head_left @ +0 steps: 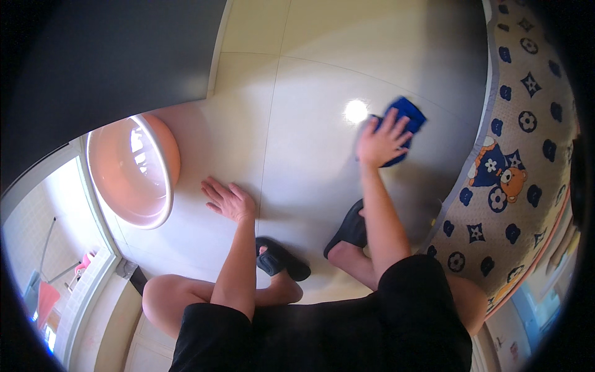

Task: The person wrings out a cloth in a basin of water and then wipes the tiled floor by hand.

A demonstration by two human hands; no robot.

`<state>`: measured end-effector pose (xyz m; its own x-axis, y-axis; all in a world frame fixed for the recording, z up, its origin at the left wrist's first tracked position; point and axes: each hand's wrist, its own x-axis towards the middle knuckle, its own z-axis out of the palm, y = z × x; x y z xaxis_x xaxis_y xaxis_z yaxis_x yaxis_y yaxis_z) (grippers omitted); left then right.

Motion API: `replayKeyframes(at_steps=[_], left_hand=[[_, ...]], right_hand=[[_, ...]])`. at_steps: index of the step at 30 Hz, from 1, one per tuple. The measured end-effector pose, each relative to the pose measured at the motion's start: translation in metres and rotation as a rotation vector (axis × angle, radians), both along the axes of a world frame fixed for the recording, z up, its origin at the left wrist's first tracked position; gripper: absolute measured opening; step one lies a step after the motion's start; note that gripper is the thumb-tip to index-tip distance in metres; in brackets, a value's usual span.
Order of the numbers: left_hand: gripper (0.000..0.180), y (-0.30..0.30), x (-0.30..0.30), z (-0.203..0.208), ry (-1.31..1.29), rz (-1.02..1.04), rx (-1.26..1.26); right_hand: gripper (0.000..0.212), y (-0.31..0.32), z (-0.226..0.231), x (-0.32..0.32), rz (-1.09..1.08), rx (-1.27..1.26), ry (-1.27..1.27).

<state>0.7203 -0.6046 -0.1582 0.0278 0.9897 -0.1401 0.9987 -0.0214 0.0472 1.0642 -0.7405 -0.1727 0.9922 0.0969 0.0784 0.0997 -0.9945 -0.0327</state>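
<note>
My right hand [383, 141] lies spread on a folded dark blue cloth [411, 115], pressing it against the shiny pale tiled floor [316, 149]. The cloth shows past the fingertips and along the hand's right side; its part under the palm is hidden. My left hand [230, 199] is open with its fingers apart, palm down at the floor, and holds nothing. To the left of that hand is a peach-coloured plastic basin [127, 167] with a pale rim, apart from the fingers. The basin looks tilted in this bent view, and I cannot make out anything in it.
A dark panel [124, 62] fills the upper left. At the right hangs a patterned bear-print cover [527, 124] along a raised edge. Black slippers [282, 257] are on my feet between my arms. A bright doorway [65, 211] with a raised sill lies at the lower left.
</note>
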Motion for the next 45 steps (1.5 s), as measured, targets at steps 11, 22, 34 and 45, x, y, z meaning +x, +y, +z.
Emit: replayKeyframes(at_steps=[11, 22, 34, 45], left_hand=[[0.08, 0.004, -0.02, -0.021, 0.111, -0.01, 0.076], [0.073, 0.003, -0.01, 0.002, -0.002, -0.013, 0.055], [0.074, 0.002, -0.004, -0.002, 0.029, -0.01, 0.031], [0.079, 0.006, 0.004, 0.005, 0.097, 0.044, -0.024]], right_hand=[[0.062, 0.192, 0.044, -0.24, 0.9, 0.456, 0.436], [0.067, 0.004, 0.018, 0.035, 0.531, 0.105, -0.023], [0.064, -0.23, -0.016, -0.001, -0.296, -0.016, -0.009], [0.069, -0.053, 0.006, -0.026, 0.019, -0.008, 0.085]])
